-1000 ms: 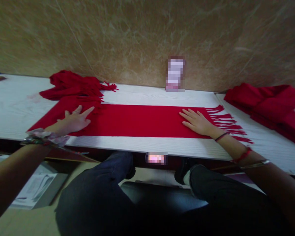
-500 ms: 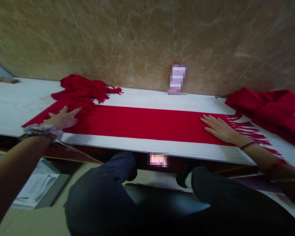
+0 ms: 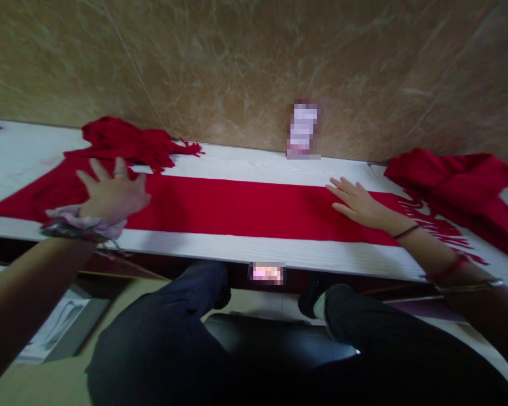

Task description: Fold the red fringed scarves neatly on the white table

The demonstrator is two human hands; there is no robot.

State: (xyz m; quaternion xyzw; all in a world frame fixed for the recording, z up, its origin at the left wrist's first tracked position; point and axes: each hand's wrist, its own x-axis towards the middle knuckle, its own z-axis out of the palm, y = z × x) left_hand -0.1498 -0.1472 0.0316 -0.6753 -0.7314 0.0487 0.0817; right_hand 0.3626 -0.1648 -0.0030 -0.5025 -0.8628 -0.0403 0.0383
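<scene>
A red fringed scarf [image 3: 237, 208] lies flat and lengthwise along a white table [image 3: 245, 166]. Over its left part is my left hand [image 3: 112, 194], fingers spread and holding nothing; it looks slightly raised, though contact is hard to judge. Toward the scarf's right end, my right hand [image 3: 355, 203] is stretched out palm down over the cloth, its grip empty. Loose fringe spreads to the right, partly behind my right forearm. Behind my left hand sits a bunched heap of red fringed cloth [image 3: 127, 141].
Folded red cloth [image 3: 452, 175] lies at the table's right. A brown marbled wall [image 3: 237, 73] rises behind the table, with a blurred-out phone-like object [image 3: 303, 128] against it. My legs [image 3: 161, 327] are below the front edge. A grey box of papers [image 3: 63, 327] stands at lower left.
My left hand has lifted and moved right, its fingers spreading wider. My right hand has slid a little left over the scarf. The scarf's left corner now reaches farther left in view.
</scene>
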